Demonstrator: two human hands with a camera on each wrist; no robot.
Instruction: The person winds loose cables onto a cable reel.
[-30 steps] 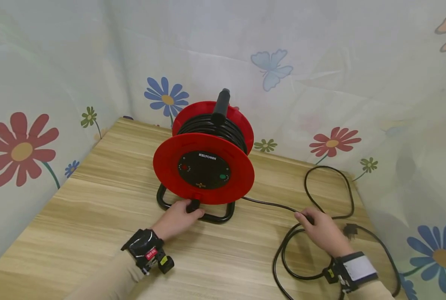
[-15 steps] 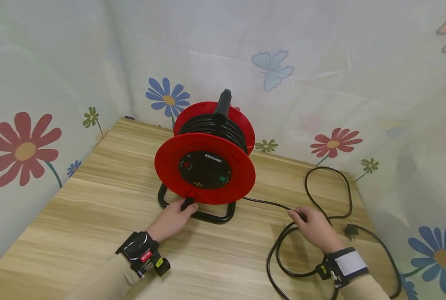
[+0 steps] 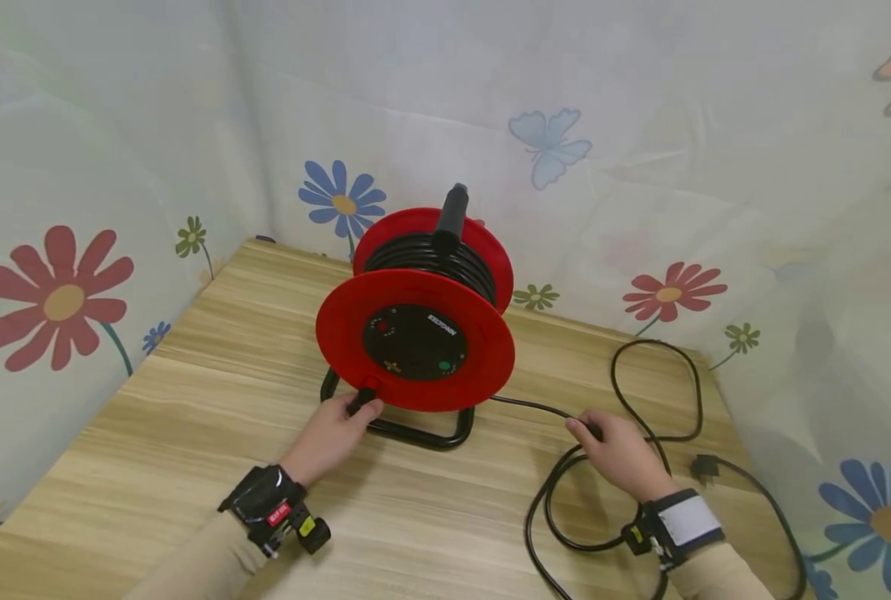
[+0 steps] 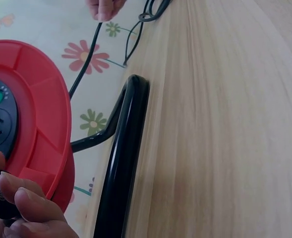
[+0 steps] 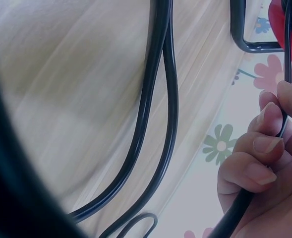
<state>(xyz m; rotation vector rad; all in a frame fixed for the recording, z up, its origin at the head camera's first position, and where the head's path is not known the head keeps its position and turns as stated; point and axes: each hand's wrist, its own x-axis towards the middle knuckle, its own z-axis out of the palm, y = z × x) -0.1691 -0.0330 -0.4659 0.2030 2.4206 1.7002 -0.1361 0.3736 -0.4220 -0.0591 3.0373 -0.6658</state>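
A red cable reel (image 3: 340, 333) with black cable (image 3: 430, 257) wound on its drum stands on a black tube frame (image 3: 422, 436). Low on its front disc, my left hand (image 3: 328, 437) grips the black crank knob (image 3: 361, 400); the left wrist view shows the fingers curled round that knob (image 4: 1, 198). Off to the right, my right hand (image 3: 621, 454) holds the cable that runs taut from the reel. In the right wrist view the fingers (image 5: 255, 144) wrap round this cable (image 5: 288, 49), which passes through the palm.
Loose loops of cable (image 3: 531, 533) lie on the wooden table (image 3: 430, 517) round the right hand. A black plug (image 3: 703, 467) rests at the right on its length of cable. Behind the reel hangs a flower-printed sheet (image 3: 430, 92).
My left hand has moved the knob left and slightly up, and the front disc has turned clockwise. My right hand has come a little left with the cable; the loops have shifted left.
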